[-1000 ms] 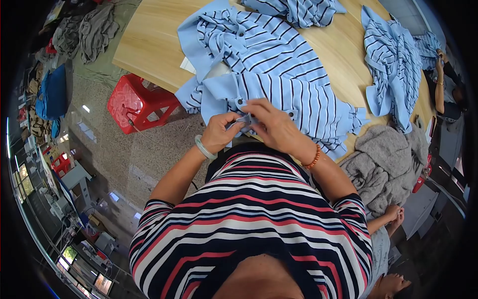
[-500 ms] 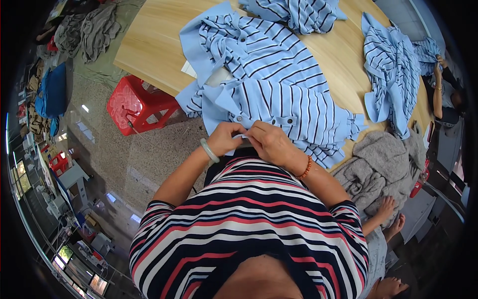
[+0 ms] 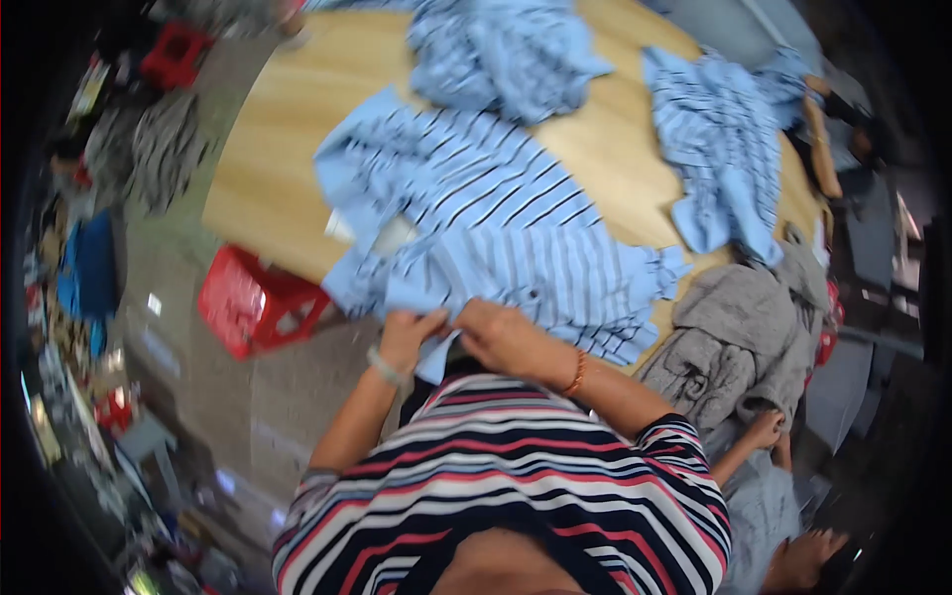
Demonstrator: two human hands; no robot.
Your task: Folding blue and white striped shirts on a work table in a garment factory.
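Note:
A light blue cardigan (image 3: 555, 263) with dark stripes and dark buttons lies spread at the near edge of the table, part of it hanging toward my body. My left hand (image 3: 409, 337), with a pale bangle on its wrist, is closed on the cardigan's plain blue edge. Close beside it, my right hand (image 3: 506, 339), wearing an orange bead bracelet, has its fingers bent in a pinch on the same edge. A corner of blue fabric hangs below the fingers. Motion blurs the picture, and the fingertips are hard to make out.
The wooden table (image 3: 258, 178) holds another striped garment (image 3: 506, 59) at the back and one (image 3: 719, 149) at right, near a co-worker's arm (image 3: 821, 139). Grey knitwear (image 3: 739, 317) is heaped at right, beside another person's hand (image 3: 764, 428). A red stool (image 3: 248, 302) stands left.
The view has shifted, so table and garments sit lower and further left. My hands stay together on the cardigan's edge. The person at right has moved a hand at the grey knitwear.

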